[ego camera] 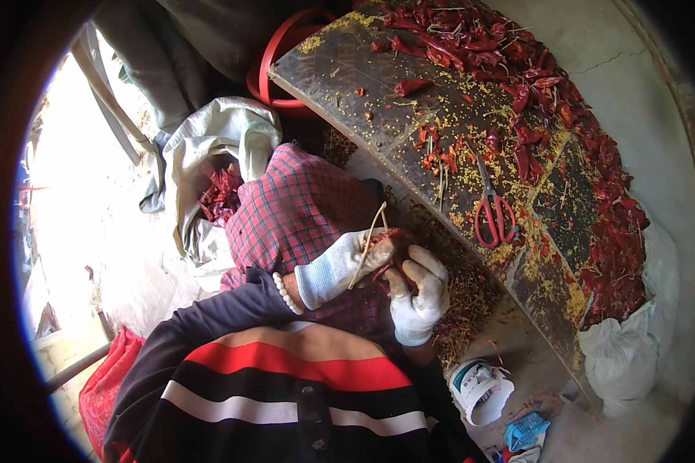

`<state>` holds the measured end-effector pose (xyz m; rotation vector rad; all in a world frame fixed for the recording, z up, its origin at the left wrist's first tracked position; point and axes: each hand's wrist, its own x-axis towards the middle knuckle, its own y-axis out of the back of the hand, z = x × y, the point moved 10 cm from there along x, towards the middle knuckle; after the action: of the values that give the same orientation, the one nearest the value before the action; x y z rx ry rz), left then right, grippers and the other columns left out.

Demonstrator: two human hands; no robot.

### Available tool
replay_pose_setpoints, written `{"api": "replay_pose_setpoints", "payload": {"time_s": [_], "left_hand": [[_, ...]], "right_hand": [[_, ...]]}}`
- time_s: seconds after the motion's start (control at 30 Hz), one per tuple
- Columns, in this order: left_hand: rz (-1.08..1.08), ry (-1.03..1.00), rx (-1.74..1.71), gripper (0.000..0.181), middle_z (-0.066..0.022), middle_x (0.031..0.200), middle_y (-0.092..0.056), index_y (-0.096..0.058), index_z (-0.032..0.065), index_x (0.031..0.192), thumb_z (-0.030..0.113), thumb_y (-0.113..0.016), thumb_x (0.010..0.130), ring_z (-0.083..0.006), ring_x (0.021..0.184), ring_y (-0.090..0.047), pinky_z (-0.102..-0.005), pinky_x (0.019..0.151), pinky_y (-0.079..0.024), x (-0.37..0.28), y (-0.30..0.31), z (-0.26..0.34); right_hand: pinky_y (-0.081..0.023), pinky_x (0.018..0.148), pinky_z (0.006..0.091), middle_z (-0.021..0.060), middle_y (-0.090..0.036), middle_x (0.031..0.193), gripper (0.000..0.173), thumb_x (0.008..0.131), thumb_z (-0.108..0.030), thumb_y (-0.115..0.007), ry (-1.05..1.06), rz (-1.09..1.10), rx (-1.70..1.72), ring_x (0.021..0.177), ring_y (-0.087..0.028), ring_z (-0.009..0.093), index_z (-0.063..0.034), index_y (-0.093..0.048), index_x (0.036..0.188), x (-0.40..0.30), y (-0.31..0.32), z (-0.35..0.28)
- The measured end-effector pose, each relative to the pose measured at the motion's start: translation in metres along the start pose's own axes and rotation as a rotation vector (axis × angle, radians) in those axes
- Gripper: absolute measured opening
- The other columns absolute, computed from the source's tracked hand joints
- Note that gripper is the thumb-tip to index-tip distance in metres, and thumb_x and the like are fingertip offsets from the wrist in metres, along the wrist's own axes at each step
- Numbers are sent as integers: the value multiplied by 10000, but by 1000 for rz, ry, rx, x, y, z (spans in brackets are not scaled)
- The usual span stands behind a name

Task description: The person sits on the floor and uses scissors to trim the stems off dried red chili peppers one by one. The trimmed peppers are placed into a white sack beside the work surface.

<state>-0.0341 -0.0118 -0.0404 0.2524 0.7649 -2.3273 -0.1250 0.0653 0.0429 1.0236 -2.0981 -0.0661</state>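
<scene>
My left hand [353, 257], in a pale knitted glove with a bead bracelet at the wrist, holds a dried red chili pepper [392, 236] by thumb and fingers. Long tan stems [369, 246] stick out from that grip. Close on its right, my right hand [421, 295], gloved too, has its thumb and bent fingers at the lower side of the red pepper pieces. The gloves partly hide the pepper. Both hands are above my lap, over a red plaid cloth [301, 202]. Red-handled scissors [492, 211] lie on the tabletop [347, 87] beyond my right hand.
Dried peppers [556, 98] heap along the table's far side, with yellow seeds scattered nearer. A white sack [237, 124] of peppers stands left, near a red bucket [266, 75]. Stem scraps [469, 301] cover the floor beside a white tub [480, 390] and a blue plastic basket [526, 431].
</scene>
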Motion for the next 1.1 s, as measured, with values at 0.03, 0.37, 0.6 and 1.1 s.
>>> {"api": "replay_pose_setpoints", "payload": {"time_s": [0.03, 0.37, 0.6, 1.1], "left_hand": [[-36, -6, -9, 367, 60, 780, -573, -640, 60, 1114, 399, -585, 983, -19, 654, -472, -192, 550, -378, -2, -2, 1], [87, -275, 293, 163, 41, 800, -613, -647, 21, 933, 119, -753, 858, -31, 752, -528, -238, 642, -467, -6, 10, 22], [123, -232, 490, 161, -19, 759, -642, -656, 6, 864, 42, -778, 764, -36, 762, -549, -257, 637, -493, -2, 9, 15], [53, -592, 1155, 173, -130, 699, -583, -631, 65, 775, 147, -723, 654, -355, 659, -608, -397, 578, -496, -14, -25, 33]], "right_hand": [[-560, 760, 374, 153, -664, 1050, 268, 772, -75, -804, 48, -20, -4, 880, -666, 313, -33, -613, 956, 0, -4, -6], [-505, 790, 337, 141, -641, 1007, 493, 919, -466, -636, -328, -219, 263, 919, -624, 216, 23, -616, 971, 24, 6, 33], [-519, 748, 362, 90, -648, 985, 283, 834, -290, -735, 75, -549, 16, 888, -622, 269, -56, -671, 979, 44, -34, -4], [-383, 591, 232, 1, -549, 801, 314, 968, -351, -605, -1107, -374, 694, 688, -509, 71, -60, -600, 850, -46, -35, 73]]}}
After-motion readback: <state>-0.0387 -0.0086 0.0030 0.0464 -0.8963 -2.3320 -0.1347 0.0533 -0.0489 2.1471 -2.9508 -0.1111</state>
